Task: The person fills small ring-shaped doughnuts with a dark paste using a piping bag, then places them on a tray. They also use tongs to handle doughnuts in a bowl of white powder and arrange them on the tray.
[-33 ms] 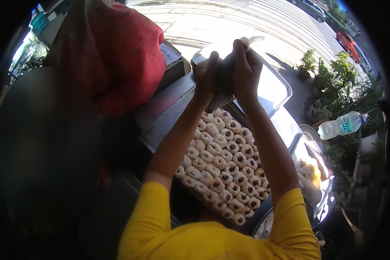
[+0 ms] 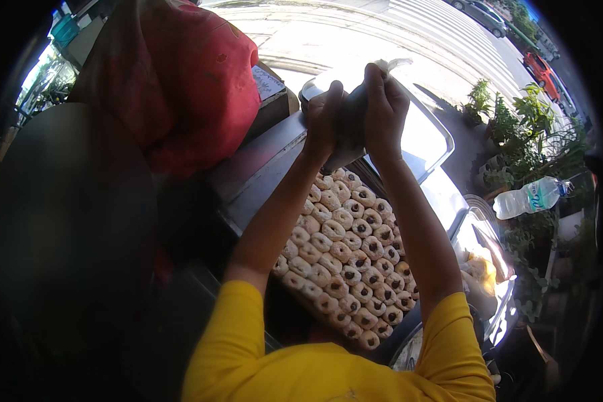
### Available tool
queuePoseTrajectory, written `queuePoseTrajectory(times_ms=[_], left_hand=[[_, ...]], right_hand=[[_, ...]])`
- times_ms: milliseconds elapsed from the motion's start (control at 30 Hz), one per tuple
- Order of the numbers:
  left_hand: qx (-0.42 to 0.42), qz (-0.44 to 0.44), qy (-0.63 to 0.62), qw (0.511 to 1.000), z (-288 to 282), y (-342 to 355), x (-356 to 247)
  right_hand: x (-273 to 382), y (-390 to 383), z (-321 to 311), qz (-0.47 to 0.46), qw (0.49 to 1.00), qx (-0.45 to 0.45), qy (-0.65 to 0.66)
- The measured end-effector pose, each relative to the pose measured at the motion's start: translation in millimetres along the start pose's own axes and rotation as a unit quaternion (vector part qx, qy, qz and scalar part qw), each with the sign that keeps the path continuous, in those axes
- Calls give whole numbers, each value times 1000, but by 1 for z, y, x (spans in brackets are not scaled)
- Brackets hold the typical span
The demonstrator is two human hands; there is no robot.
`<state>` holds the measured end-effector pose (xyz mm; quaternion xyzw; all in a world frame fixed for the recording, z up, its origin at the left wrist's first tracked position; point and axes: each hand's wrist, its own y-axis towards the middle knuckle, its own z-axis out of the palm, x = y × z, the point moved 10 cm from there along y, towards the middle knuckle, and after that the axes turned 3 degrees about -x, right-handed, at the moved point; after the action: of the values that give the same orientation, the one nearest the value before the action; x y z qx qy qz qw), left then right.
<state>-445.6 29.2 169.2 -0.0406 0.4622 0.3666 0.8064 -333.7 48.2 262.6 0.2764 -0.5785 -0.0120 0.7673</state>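
Observation:
A piping bag with dark filling hangs between my two hands above the far end of a batch of pastries. Its twisted, pale plastic top sticks out above my right hand, whose fingers are closed around the bag's upper part. My left hand grips the bag's other side, thumb up. Below, ring-shaped, sugar-dusted pastries sit packed in rows. Many on the right have a dark filling in the middle, while most on the left show bare hollows. The bag's tip is hard to make out.
A red cloth-covered bulk stands at the far left beside a box. A metal surface borders the pastries. On the right are a plastic bottle, potted plants and a yellowish bagged item. A dark rounded shape fills the left.
The whole scene sits very slightly lower and to the right in the picture. Both hands keep their hold on the piping bag.

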Motion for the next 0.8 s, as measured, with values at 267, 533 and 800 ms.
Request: queuePoseTrajectory(times_ms=[267,533,800], left_hand=[[4,7,-17,1000,-19,-9,8],[-30,30,-59,997,-29,-22,8],[31,-12,-67,997,-16,-21,16]], right_hand=[[-28,-7,8,37,998,10,-56],[-39,-21,24,29,985,156,-74],[-50,-20,11,154,975,95,128]])
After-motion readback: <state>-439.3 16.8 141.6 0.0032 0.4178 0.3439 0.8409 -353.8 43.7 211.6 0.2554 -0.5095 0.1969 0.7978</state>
